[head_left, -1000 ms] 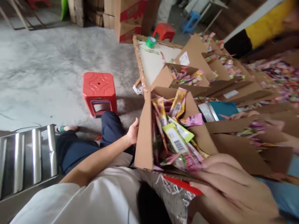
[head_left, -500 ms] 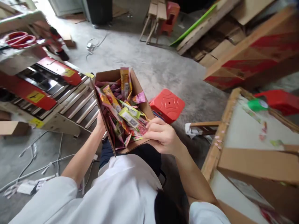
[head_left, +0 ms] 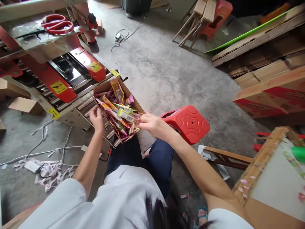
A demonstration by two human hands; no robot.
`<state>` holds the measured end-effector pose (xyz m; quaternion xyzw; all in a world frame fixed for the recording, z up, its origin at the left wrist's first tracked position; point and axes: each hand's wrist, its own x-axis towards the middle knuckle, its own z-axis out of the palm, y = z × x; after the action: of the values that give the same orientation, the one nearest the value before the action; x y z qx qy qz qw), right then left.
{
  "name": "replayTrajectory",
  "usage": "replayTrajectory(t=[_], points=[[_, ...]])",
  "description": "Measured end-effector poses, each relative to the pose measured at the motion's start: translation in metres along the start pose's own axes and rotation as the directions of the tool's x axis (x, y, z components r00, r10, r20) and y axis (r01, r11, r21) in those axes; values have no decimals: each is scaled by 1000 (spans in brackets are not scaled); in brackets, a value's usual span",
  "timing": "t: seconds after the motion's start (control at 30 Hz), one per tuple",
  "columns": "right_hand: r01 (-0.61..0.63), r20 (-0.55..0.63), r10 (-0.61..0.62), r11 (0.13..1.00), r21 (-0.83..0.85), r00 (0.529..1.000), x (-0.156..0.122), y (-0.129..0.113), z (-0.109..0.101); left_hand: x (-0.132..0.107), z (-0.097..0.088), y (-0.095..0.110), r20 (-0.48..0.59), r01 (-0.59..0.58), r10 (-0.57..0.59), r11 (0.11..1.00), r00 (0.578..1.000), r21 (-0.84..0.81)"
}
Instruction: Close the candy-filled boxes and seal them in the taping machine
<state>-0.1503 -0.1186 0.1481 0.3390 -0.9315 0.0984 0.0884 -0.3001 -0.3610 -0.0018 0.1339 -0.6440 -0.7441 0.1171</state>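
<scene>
An open cardboard box full of colourful snack packets is held out in front of me, over the metal rollers of a red sealing machine. My left hand grips the box's left side flap. My right hand holds its right edge, fingers curled round the cardboard. I am seated, dark blue trousers below the box.
A red plastic stool stands right of the box. Red scissors lie on top of the machine. Cables and paper scraps litter the concrete floor at left. A wood-framed table is at right, with stacked cartons behind.
I have turned left, away from the table of boxes. The box has moved outward from my lap towards the machine's rollers, both hands still on it.
</scene>
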Motion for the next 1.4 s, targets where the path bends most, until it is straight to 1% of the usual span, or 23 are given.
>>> replayTrajectory(t=[0.03,0.1,0.17,0.23,0.27,0.3,0.4,0.5,0.6,0.67,0.77,0.8,0.83,0.87,0.9,0.93,1.03,1.07,1.1,1.17,1.23,1.3,1.4], points=[[-30,-2,30,1000,10,1000,0,-8,-4,7,-4,12,22,-114,113,993,993,35],[-125,-35,128,990,70,991,4,-28,-13,23,-8,42,174,-291,281,956,944,34],[-231,-58,243,959,162,968,14,-50,-18,37,-7,73,402,-358,350,932,846,-59],[-344,-21,356,915,208,934,35,-64,-15,47,-2,97,571,-368,372,921,731,-129],[-410,4,418,889,202,908,49,-67,-9,51,0,106,621,-358,368,922,693,-146],[-480,26,483,858,182,875,64,-66,-3,54,2,112,654,-346,354,927,668,-148],[-625,44,624,774,98,780,106,-50,24,59,4,118,707,-311,297,944,642,-114],[-645,85,641,763,30,763,126,-34,49,58,-1,118,718,-288,272,952,640,-104],[-636,161,631,771,-20,759,128,-28,62,56,-5,124,732,-303,263,949,628,-82],[-635,223,632,769,-65,742,128,-29,66,55,-3,134,787,-358,222,934,576,-1],[-638,307,645,757,-140,699,130,-31,71,57,7,152,896,-452,50,875,441,174],[-631,311,642,761,-150,701,131,-32,73,58,12,156,915,-475,-9,853,402,217],[-622,294,635,769,-149,714,131,-32,75,58,16,159,924,-494,-52,833,379,249],[-612,265,624,779,-138,735,130,-31,77,57,21,160,926,-513,-78,814,370,274],[-602,231,611,790,-117,757,128,-30,78,56,26,158,920,-537,-84,791,382,295],[-595,205,599,799,-88,774,125,-28,79,53,31,154,904,-565,-62,762,422,316],[-597,167,580,800,68,797,114,-16,79,44,44,132,778,-637,99,643,620,426],[-581,153,561,799,157,813,110,-11,79,41,47,125,726,-648,161,606,668,462],[-547,126,533,796,258,836,106,-5,78,39,50,118,687,-658,212,573,695,489],[-443,34,481,774,452,876,100,2,78,37,54,107,663,-693,279,506,694,513],[-376,-62,490,739,559,870,97,1,75,37,55,101,671,-734,322,434,668,523],[-379,-139,535,735,562,833,94,-6,67,37,56,99,684,-753,321,366,654,548],[-392,-241,536,797,459,809,88,-19,37,32,60,98,703,-725,199,309,682,616]])
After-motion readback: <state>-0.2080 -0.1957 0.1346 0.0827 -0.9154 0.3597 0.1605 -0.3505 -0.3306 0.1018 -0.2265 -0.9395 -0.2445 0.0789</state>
